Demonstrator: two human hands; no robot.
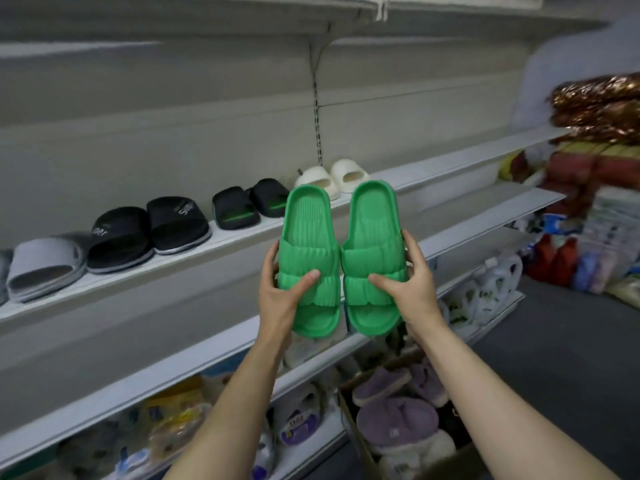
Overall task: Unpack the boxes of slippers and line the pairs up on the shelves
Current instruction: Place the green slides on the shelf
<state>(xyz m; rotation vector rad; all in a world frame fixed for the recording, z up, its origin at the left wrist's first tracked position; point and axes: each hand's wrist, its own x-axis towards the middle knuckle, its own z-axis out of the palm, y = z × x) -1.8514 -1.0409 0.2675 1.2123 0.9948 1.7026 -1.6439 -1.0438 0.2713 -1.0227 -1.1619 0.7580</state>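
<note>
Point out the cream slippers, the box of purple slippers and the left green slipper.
cream slippers [320, 181]: head view, left slipper's strap.
box of purple slippers [360, 441]: head view, near wall.
left green slipper [306, 216]: head view, footbed.

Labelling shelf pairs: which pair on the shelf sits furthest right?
The cream pair, just past the black pair with green insoles; it is the only light-coloured one beyond the dark slides.

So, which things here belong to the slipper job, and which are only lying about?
Job: green slippers in left hand and right hand; shelf; black pairs; cream pair; box of purple slippers.
Lying about: bottles; folded blankets.
</note>
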